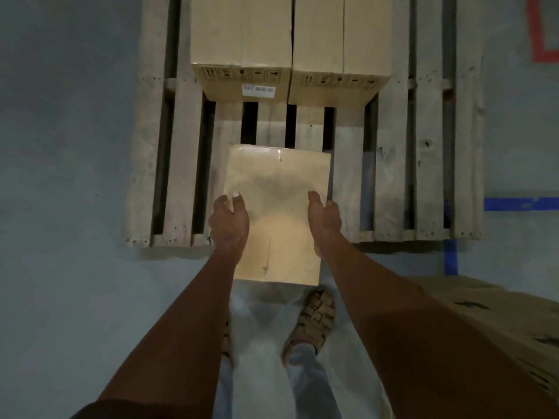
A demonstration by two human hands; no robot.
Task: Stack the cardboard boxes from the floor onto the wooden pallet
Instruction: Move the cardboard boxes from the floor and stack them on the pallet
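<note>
Gripping a cardboard box (276, 213) by its sides — left hand (229, 220) and right hand (325, 223) — above the near edge of the wooden pallet (396, 164); two stacked boxes (290, 46) sit farther back, another box (496, 322) at right.

Single head-worn wide-angle cam, looking steeply down and fwd over the wearer's forearms; wooden pallet (302, 125) fills upper frame, floor (66, 176) and feet below, close range. No 2nd view.
</note>
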